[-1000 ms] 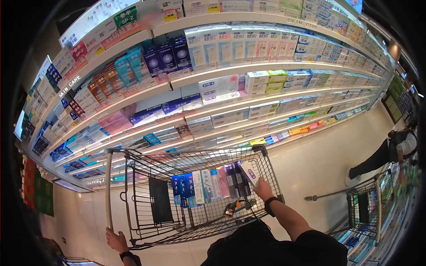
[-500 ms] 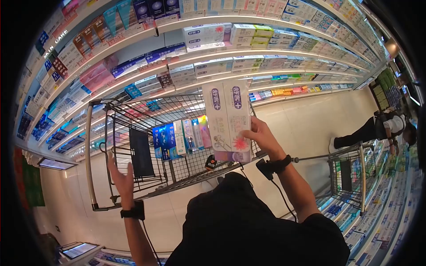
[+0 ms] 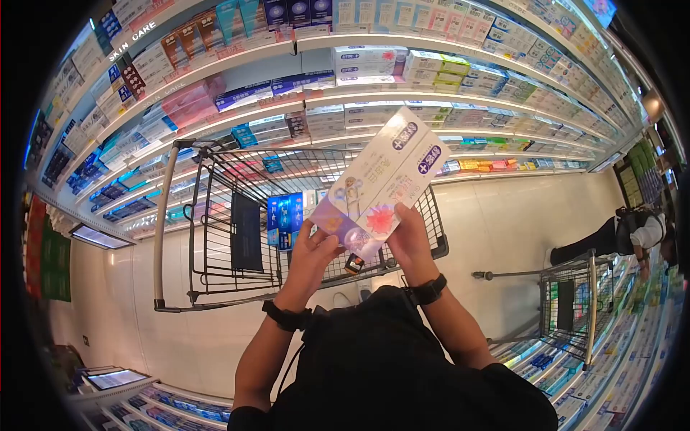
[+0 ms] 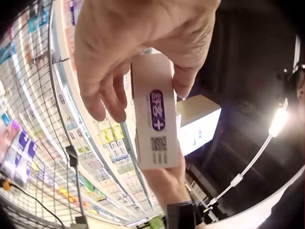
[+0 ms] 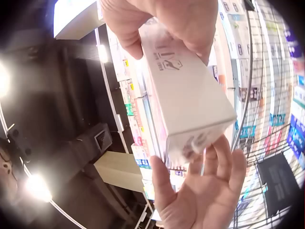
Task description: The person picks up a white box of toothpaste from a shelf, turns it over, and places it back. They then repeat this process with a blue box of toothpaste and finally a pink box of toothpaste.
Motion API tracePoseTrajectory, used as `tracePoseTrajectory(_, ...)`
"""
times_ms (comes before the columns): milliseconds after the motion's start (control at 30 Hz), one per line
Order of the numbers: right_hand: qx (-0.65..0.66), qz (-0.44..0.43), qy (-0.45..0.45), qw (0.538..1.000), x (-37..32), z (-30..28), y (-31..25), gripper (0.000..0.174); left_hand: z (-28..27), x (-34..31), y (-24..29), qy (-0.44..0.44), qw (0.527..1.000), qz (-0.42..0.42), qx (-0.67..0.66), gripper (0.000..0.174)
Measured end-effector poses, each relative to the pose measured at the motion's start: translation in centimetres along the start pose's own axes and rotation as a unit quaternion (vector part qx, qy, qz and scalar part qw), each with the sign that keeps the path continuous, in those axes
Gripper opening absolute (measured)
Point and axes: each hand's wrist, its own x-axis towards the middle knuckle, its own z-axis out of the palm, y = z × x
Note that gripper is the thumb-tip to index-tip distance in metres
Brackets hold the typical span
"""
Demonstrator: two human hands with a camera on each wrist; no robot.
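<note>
A long white toothpaste box (image 3: 388, 183) with purple labels and a pink flower is held up at a slant in front of the chest, over the cart's near side. My right hand (image 3: 410, 241) grips it by its lower right edge. At the box's purple lower-left end is my left hand (image 3: 309, 255), fingertips right at the corner. In the right wrist view, the left hand (image 5: 200, 195) has its palm spread below the box's end, thumb and fingers apart. The left wrist view shows the white box (image 4: 155, 112) between thumb and fingers, with a gap beside the fingers.
A wire shopping cart (image 3: 164, 237) stands ahead, with blue boxes (image 3: 286, 215) inside, others hidden behind the held box. Beyond it run long shelves of toothpaste boxes (image 3: 366, 65). At the right are another cart (image 3: 593, 309) and a person (image 3: 625, 233).
My right hand has lifted the white box from inside the cart up to chest height and tilted it rightward. My left hand has left the cart handle and come to the box's lower end.
</note>
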Motion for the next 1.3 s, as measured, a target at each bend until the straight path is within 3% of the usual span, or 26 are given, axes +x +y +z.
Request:
tracePoseTrajectory(67,0.052,-0.026,0.005,0.998,-0.2,0.8,1.2,0.06,0.8,0.0,-0.1,0.019,0.999,0.001,-0.044,0.057)
tracePoseTrajectory(267,0.016,-0.061,0.017,0.998,-1.1,3.0,1.9,0.053,1.6,0.9,-1.3,0.072,0.996,0.03,-0.047,0.05)
tracePoseTrajectory(333,-0.001,-0.036,0.008,0.999,-1.0,2.1,1.9,0.049,0.9,1.3,-1.0,0.077,0.994,0.034,-0.063,0.045)
tracePoseTrajectory(500,-0.052,-0.04,0.035,0.997,-0.5,0.1,-2.4,0.042,-2.5,1.3,0.2,0.07,0.994,0.052,-0.059,0.04)
tracePoseTrajectory(567,-0.099,-0.069,0.0,0.993,0.2,-2.5,-4.2,0.045,-3.2,0.9,0.8,0.071,0.995,0.055,-0.048,0.041)
tracePoseTrajectory(767,-0.224,-0.034,-0.013,0.974,-0.5,-2.3,-5.8,0.056,-4.5,0.6,1.2,0.048,0.996,0.053,-0.056,0.046)
tracePoseTrajectory(900,-0.187,0.041,-0.028,0.981,-1.4,-0.9,-3.1,0.061,-3.1,0.4,0.4,0.044,0.988,0.052,-0.139,0.04)
tracePoseTrajectory(1000,-0.169,0.037,-0.062,0.983,-2.4,2.4,1.0,0.067,-0.7,0.3,-1.4,0.008,0.986,0.064,-0.155,0.054)
tracePoseTrajectory(1067,-0.166,-0.005,-0.014,0.986,-1.6,2.9,2.7,0.065,-0.4,0.1,-1.8,-0.01,0.991,0.048,-0.122,0.063)
tracePoseTrajectory(1167,-0.288,0.038,-0.015,0.957,-0.5,2.9,-1.2,0.059,-2.2,0.0,-2.7,-0.015,0.999,-0.015,-0.048,0.074)
tracePoseTrajectory(1267,-0.462,0.003,-0.136,0.876,1.0,1.9,-6.7,0.059,-7.0,-0.1,-0.3,0.037,0.997,-0.056,0.043,0.088)
tracePoseTrajectory(1300,-0.478,0.008,-0.191,0.857,1.9,1.6,-8.5,0.057,-7.3,0.1,1.1,0.038,0.996,-0.013,0.076,0.087)
